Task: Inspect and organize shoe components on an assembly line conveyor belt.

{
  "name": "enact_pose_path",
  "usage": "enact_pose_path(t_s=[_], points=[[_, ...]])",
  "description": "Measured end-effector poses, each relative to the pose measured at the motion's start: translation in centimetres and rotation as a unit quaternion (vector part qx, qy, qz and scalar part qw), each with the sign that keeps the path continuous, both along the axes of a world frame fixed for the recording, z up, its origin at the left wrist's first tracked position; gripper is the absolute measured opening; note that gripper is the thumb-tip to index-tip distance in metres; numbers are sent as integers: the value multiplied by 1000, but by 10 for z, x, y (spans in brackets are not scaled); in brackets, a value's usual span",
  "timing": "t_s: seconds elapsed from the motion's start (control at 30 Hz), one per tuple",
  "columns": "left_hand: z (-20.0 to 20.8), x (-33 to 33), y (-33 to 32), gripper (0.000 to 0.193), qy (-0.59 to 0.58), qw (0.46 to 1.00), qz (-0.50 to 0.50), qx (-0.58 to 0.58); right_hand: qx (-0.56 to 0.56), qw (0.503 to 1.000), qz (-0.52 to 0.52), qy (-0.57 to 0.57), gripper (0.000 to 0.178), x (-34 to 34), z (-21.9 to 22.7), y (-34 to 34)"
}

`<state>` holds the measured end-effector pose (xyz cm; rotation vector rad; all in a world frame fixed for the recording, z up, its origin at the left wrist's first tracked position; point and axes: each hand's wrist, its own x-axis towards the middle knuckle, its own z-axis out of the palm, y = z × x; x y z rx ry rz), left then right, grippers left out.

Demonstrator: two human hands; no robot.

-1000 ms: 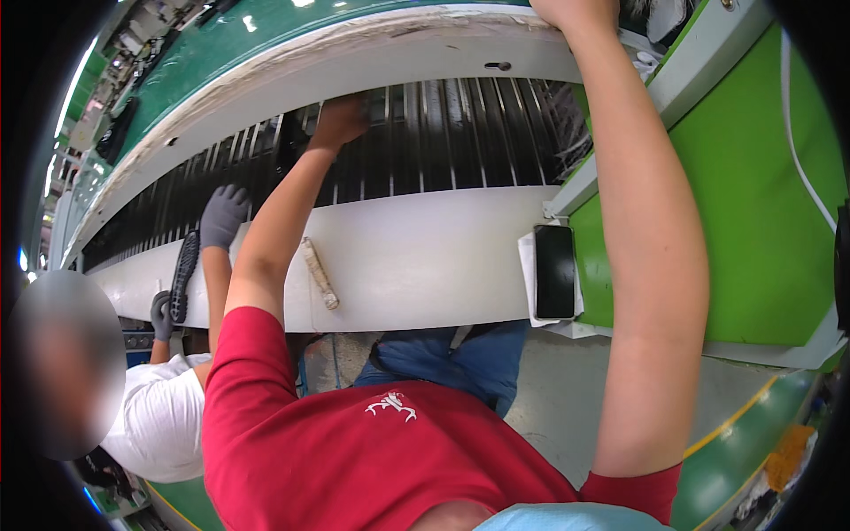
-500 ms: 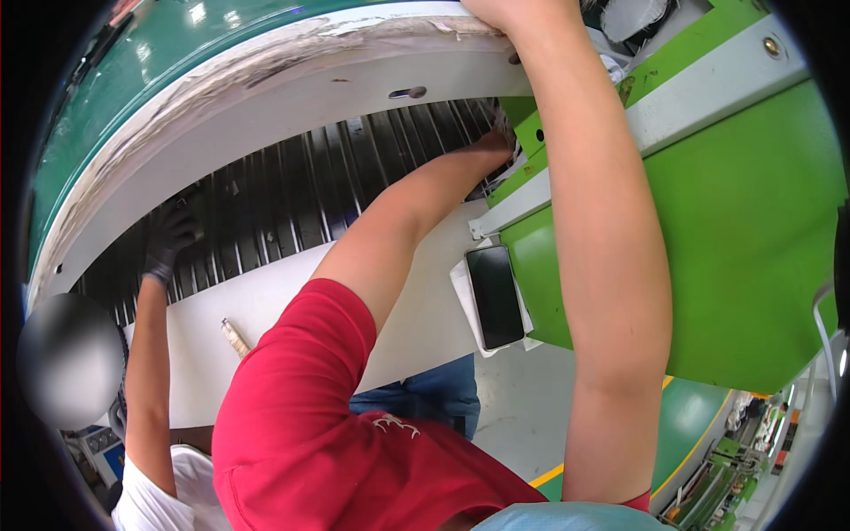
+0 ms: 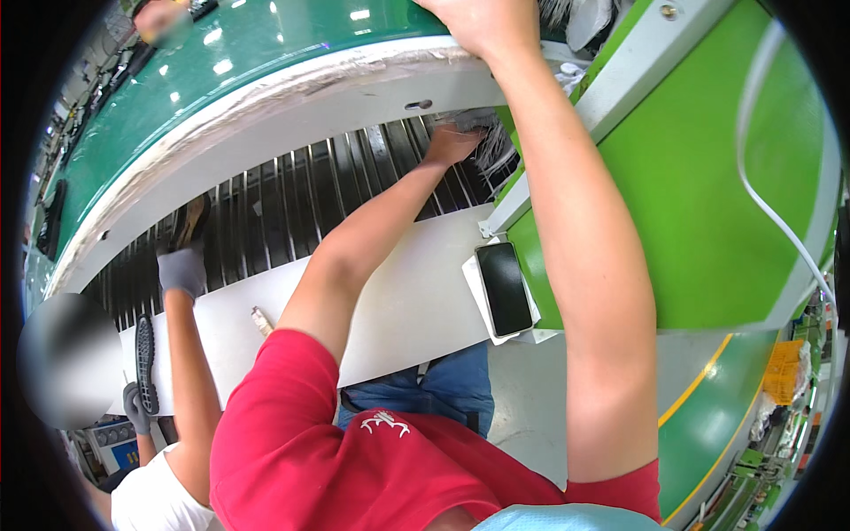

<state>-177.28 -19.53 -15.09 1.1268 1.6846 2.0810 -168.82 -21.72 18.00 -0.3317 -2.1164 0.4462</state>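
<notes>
My left hand (image 3: 454, 143) reaches beneath the curved green cover (image 3: 292, 40), at the far right end of the dark slatted conveyor (image 3: 292, 190). Its fingers, partly hidden, close on a grey bundle with loose strings (image 3: 496, 152). My right hand (image 3: 491, 31) lies on the cover's worn white rim above, thumb stretched out; the upper edge of the picture cuts off its other fingers. Beside the rim, to the right of that hand, is more pale stringy material (image 3: 589, 22).
A phone (image 3: 504, 288) lies on white paper beside the green side panel (image 3: 699, 203). A small wrapped stick (image 3: 262, 320) is on the white ledge (image 3: 398, 310). At left, a co-worker's grey-gloved hands (image 3: 182, 270) handle dark shoe soles (image 3: 146, 363). A white cable (image 3: 779, 212) hangs at right.
My left hand has come leftward from the conveyor's end, and the grey bundle now shows at it. My right hand has shifted slightly left. A shoe sole has appeared in the co-worker's lower hand.
</notes>
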Motion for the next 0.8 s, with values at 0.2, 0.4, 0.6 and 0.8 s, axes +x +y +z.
enact_pose_path(t_s=[0.2,0.4,0.6,0.8], points=[[57,17,-181,18,-134,984,117,7,63,979,18,195,30,-9,-18,20],[117,119,-351,10,-263,926,124,241,-287,866,256,321,32,31,-42,-23],[139,171,-467,12,-173,910,185,328,-417,778,281,377,33,132,-90,-92],[162,184,-510,13,-116,893,211,379,-357,871,335,43,18,125,-165,-116]])
